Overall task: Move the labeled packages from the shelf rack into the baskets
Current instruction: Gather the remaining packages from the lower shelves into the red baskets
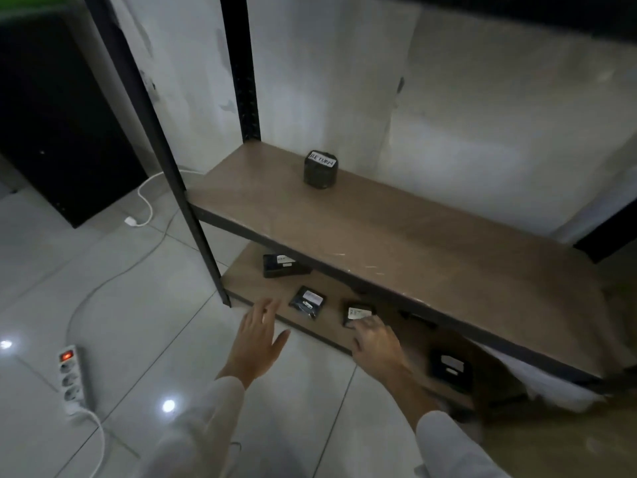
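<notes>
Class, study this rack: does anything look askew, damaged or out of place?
The small package on the bottom shelf lies turned diagonally to the shelf edge. A power strip lies loose on the floor beside the rack.

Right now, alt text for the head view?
A person's right hand touches a black labeled package on the rack's bottom shelf, while the left hand hovers open nearby. Three more packages lie on that shelf; one marked RETURN stands on the shelf above.
</notes>
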